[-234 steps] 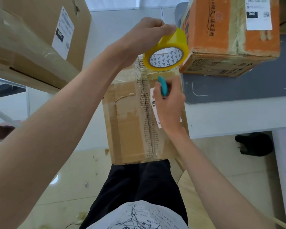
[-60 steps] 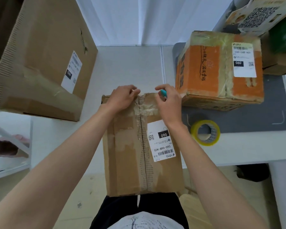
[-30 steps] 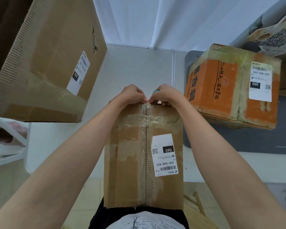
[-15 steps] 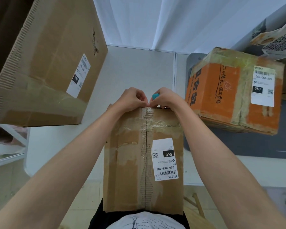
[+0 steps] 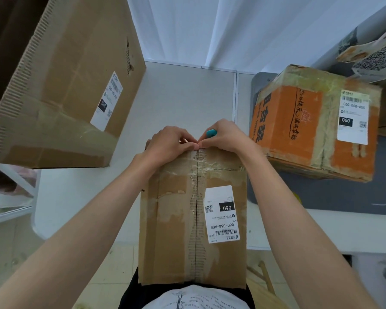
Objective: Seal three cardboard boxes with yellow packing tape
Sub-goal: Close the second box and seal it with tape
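Brown box (image 5: 194, 219): lies flat under both hands and reaches back to the person's body; its far end rests on the white table (image 5: 183, 97), its near end hangs over the table edge.
Centre seam: runs from the thumbs back toward the body, with glossy tape crossing it just behind the hands.
White label (image 5: 222, 214): on the box top, behind the right hand, printed 060.
Left hand (image 5: 167, 146): fingers curled over the far edge of the box, thumb pressed on the top at the seam.
Right hand (image 5: 223, 138): fingers curled over the same far edge, thumb tip touching the left thumb at the seam; a teal tool (image 5: 211, 132) pokes out of its grip.
Large brown box (image 5: 60, 85): well to the left of the left hand, standing on the table, label on its side.
Orange box (image 5: 314, 128): just right of the right hand, on a grey mat (image 5: 343, 197), wrapped with pale tape bands and carrying a 060 label.
Tape roll: only a yellow sliver shows beside the right forearm; cannot tell more.
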